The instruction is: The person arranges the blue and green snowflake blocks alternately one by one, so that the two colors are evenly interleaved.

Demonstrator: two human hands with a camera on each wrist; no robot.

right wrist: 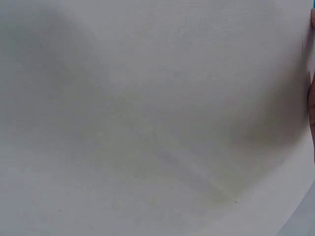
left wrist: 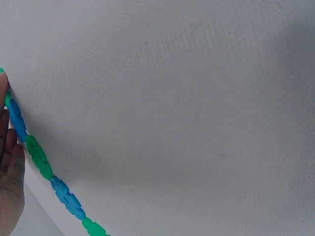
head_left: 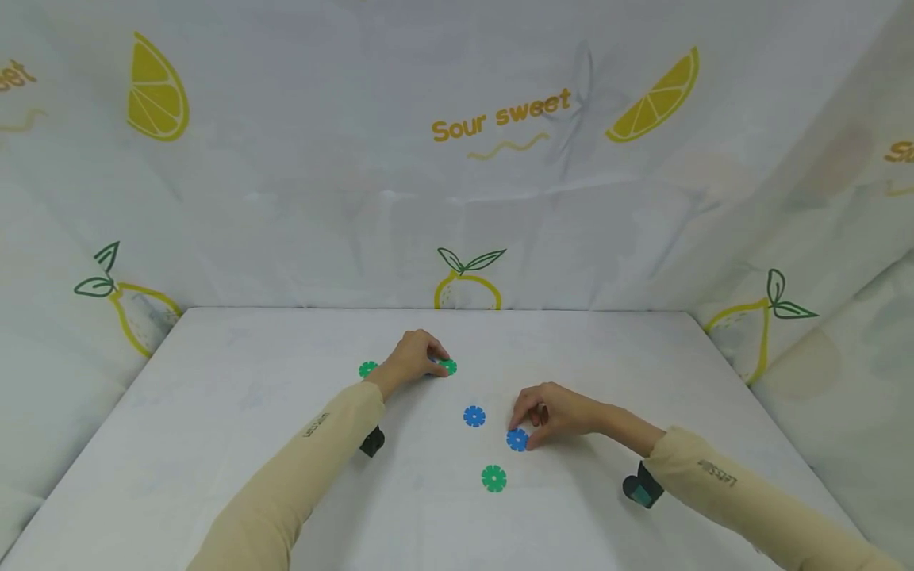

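My left hand (head_left: 410,358) pinches a green notched snowflake disc (head_left: 449,367) near the table's far middle. In the left wrist view, that hand (left wrist: 10,182) lies along a row of linked discs, alternating green (left wrist: 39,156) and blue (left wrist: 68,197). Another green disc (head_left: 367,369) of the row shows left of the wrist in the head view; the hand covers the middle of the row. With thumb and fingertips my right hand (head_left: 562,410) grips a blue snowflake disc (head_left: 517,440). Only a sliver of the right hand (right wrist: 312,105) appears in the right wrist view.
Between the hands lies a loose blue disc (head_left: 474,416). A green disc (head_left: 493,478) lies nearer, just below the gripped blue one. The white-covered table (head_left: 214,444) meets a lemon-print cloth (head_left: 321,198) at the back and sides. Dark wrist cameras (head_left: 643,485) hang under both forearms.
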